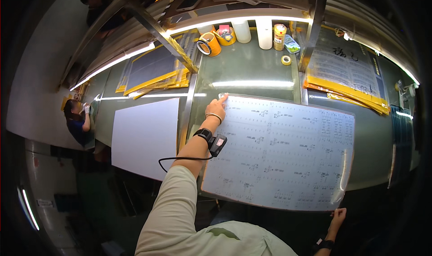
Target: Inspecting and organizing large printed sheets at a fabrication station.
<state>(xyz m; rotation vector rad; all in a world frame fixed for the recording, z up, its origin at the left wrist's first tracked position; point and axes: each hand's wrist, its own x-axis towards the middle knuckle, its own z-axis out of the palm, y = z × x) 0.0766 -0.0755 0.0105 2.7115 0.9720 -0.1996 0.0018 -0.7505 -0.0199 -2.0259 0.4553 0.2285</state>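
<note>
A large white panel (pixel 279 155) covered in fine dark print lies before me, its near edge reaching past the table's front. My left hand (pixel 217 108) is at its far left corner. The index finger stretches out onto that corner, and I see nothing held in the palm. At the near right corner my right hand (pixel 339 215) is closed, thumb and fingers pinching the edge. A shiny, curved strip shows along the panel's right side, just above that hand. A black device with a cable is strapped to my left wrist.
A blank white panel (pixel 146 137) lies to the left. Yellow-edged sheets are stacked at far left (pixel 155 71) and far right (pixel 346 71). Tape rolls (pixel 209 44), a white bottle (pixel 264 33) and a can (pixel 279 36) stand at the back. Metal posts rise between; a person (pixel 78 123) works farther left.
</note>
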